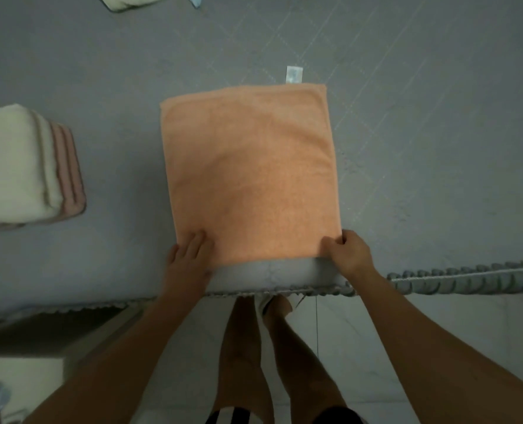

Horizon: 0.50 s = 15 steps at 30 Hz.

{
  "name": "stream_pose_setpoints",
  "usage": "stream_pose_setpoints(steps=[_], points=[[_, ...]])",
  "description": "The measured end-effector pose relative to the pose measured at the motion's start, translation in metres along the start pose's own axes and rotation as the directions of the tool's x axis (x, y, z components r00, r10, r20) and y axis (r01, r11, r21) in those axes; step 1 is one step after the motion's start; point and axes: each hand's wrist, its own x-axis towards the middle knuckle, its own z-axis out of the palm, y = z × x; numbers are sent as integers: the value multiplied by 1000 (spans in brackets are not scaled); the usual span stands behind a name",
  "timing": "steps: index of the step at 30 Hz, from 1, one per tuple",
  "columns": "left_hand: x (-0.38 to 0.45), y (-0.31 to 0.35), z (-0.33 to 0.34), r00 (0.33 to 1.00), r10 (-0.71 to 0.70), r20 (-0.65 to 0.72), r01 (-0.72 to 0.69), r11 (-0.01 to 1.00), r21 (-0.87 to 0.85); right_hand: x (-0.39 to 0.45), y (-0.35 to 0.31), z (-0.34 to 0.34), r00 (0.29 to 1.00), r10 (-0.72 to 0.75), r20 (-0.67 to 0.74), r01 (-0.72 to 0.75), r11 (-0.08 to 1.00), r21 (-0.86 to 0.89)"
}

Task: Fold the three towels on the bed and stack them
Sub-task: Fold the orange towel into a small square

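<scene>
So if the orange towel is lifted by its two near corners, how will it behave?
The orange towel is probably floppy: soft terry lying flat on the bed. Its layers may slide open. It likely feels light, since the right hand pinches only one corner.

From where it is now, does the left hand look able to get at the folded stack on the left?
Probably yes: the left hand lies on the orange towel, and only bare bedcover separates it from the folded stack.

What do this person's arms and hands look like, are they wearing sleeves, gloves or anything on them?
Both arms are bare right up to the frame edge: no sleeves show. The left hand and right hand have no gloves, and I see no rings, watch or bracelet on either wrist, though the picture is dim and slightly blurred. The only clothing visible is dark shorts with white stripes.
</scene>
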Motion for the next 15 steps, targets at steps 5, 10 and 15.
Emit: stream_pose_setpoints(steps=[5,10,15], points=[[11,-5,-4,993,27,-118,-31,999,-27,-2,10,-12,998,-22,65,8,977,211],[-30,-14,-15,996,-51,-77,29,966,-258,-35,24,-24,997,55,57,-74,893,444],[-56,-35,-47,978,-158,-134,74,870,-488,-72,4,-49,989,9,144,-102,748,655]])
